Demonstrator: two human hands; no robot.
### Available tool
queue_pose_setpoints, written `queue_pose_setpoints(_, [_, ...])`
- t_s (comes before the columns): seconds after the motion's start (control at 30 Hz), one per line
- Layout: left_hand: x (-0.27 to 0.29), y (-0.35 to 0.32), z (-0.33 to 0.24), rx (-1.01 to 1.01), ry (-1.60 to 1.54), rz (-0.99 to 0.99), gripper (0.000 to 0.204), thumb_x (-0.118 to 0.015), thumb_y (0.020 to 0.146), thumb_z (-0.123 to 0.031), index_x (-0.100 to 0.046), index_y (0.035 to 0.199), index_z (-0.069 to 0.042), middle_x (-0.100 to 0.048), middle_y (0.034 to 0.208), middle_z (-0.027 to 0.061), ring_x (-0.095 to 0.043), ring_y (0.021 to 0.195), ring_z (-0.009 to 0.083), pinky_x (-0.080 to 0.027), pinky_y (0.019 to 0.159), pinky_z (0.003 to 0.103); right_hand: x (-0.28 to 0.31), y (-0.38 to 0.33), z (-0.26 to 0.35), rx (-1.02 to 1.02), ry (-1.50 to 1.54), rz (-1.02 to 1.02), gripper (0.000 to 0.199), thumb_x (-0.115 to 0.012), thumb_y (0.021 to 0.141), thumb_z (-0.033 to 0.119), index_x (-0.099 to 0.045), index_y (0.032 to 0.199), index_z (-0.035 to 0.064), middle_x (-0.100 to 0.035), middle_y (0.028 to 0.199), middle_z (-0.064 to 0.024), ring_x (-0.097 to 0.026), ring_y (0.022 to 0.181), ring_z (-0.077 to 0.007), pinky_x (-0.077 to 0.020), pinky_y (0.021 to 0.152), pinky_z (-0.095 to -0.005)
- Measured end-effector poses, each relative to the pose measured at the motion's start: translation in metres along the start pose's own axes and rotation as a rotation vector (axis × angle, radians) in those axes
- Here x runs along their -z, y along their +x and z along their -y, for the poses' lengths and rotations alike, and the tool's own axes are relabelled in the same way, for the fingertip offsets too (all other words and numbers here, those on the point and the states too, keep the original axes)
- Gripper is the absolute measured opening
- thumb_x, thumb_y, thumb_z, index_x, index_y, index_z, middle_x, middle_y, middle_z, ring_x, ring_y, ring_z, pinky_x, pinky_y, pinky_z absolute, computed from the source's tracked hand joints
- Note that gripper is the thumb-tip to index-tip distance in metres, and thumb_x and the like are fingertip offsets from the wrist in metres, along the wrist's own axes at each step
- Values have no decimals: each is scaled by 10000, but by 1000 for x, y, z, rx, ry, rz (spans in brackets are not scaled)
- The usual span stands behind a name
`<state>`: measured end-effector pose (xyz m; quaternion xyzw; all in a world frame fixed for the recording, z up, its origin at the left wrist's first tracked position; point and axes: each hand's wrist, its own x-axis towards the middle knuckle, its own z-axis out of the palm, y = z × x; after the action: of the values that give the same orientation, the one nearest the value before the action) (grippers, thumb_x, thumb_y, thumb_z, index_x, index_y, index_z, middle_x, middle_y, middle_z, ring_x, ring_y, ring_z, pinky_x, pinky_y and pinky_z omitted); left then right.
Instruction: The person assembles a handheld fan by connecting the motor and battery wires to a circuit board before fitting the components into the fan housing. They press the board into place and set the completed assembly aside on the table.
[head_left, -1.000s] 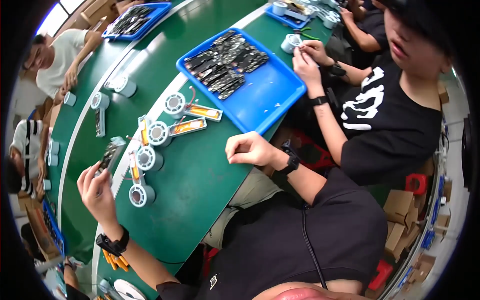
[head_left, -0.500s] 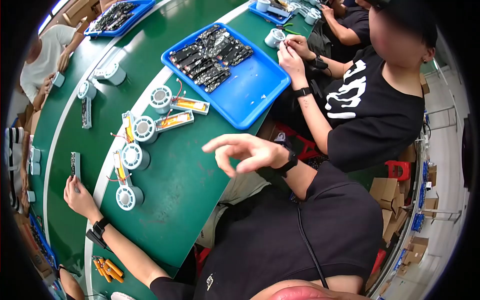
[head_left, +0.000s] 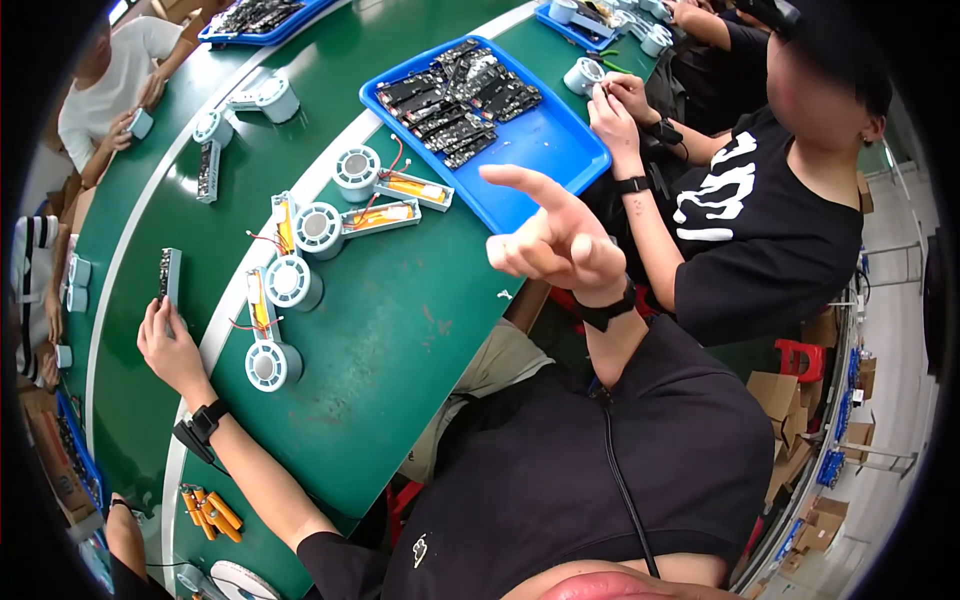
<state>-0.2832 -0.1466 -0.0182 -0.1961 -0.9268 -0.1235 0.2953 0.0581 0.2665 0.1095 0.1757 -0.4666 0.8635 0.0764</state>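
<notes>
Left hand [head_left: 168, 345] out across the green tabletop [head_left: 400, 330], fingers closed around the lower end of a narrow grey circuit strip [head_left: 169, 275], held upright past the white dividing stripe [head_left: 215, 330]. Black watch on that wrist.

Right hand [head_left: 555, 240] raised above the near tabletop edge, grasping nothing: forefinger stretched toward the blue tray [head_left: 520, 150], other fingers loosely curled. It hangs just off the tray's near corner, not touching it.

Open room: a bare green stretch lies between the two hands, from the stripe to the near edge. Left of it, a curved row of white round units [head_left: 272, 365] with yellow-orange parts beside them and thin red wires (four or so in the row), close-set.

Tray holds a heap of dark boards [head_left: 460, 90] in its far half; near half bare blue.

Orange-handled tools [head_left: 210, 512] lie at the lower left edge.

Another person in a black shirt [head_left: 770, 240] sits to the right, hands [head_left: 615, 110] at the tray's far corner. Cardboard boxes [head_left: 785, 395] on the floor behind.
</notes>
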Motion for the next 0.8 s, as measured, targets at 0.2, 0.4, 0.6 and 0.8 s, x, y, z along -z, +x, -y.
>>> queue_pose_setpoints(0.2, [-2,-7,-6,-167,-40,-41,266,-657,991,-172,-729,1245,-138,-692,1312,58,-591,1233,280,-456,1046,417,5,11,-2,2,-219,-234,1014,-588,866,-81,85,1621,-15,-324,518,30,-326,448,-90,-280,497,-288])
queue_pose_setpoints(0.4, [73,7,-56,-88,-356,69,352,-651,999,-112,-663,1350,-95,-706,1196,124,-643,1115,252,-496,973,372,-16,-7,1,11,-230,142,804,-655,924,42,-219,1596,-30,-360,509,13,-327,430,-98,-359,562,-314])
queue_pose_setpoints(0.6, [170,4,-124,-214,-609,17,197,-592,1002,15,-683,1173,49,-691,998,150,-656,871,211,-524,801,300,0,27,-8,324,404,199,784,-377,1011,686,-627,701,10,-408,484,-5,-354,413,-131,-397,1019,-563])
queue_pose_setpoints(0.8, [196,1,-136,-225,-627,194,158,-616,988,-17,-679,1108,65,-682,996,158,-658,872,240,-525,798,327,7,-9,-58,-20,8,287,898,-272,1006,759,-491,502,49,-418,475,-16,-387,440,-171,-454,1012,-528])
